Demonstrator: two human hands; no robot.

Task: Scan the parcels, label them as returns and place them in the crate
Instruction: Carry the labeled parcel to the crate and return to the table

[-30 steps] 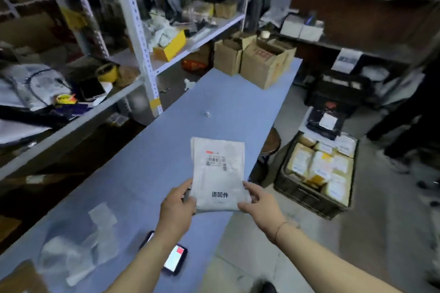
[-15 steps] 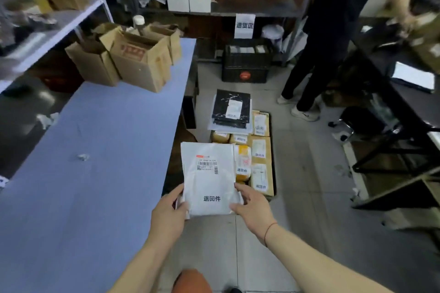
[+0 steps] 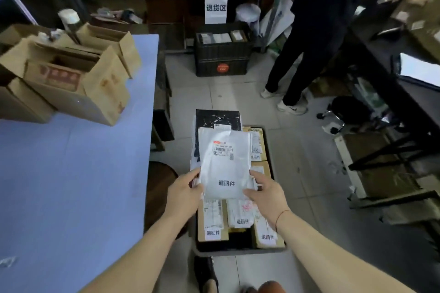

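Cardboard boxes (image 3: 71, 78) crowd the far end of the blue worktop (image 3: 71, 185) on the left. Beside it, the left hand (image 3: 184, 189) and right hand (image 3: 266, 194) each pinch a lower corner of a white parcel (image 3: 225, 164), holding it over the floor crate (image 3: 238, 251) packed with labelled parcels. Further right, someone in dark trousers (image 3: 302, 54) stands by a desk.

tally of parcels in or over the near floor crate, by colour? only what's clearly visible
White mailer, held by left hand and right hand over the crate: 1
Black mailer, at the far end: 1
Brown cardboard boxes with return labels: at least 3 visible
Total: 5 clearly visible; more lie hidden under the held mailer.
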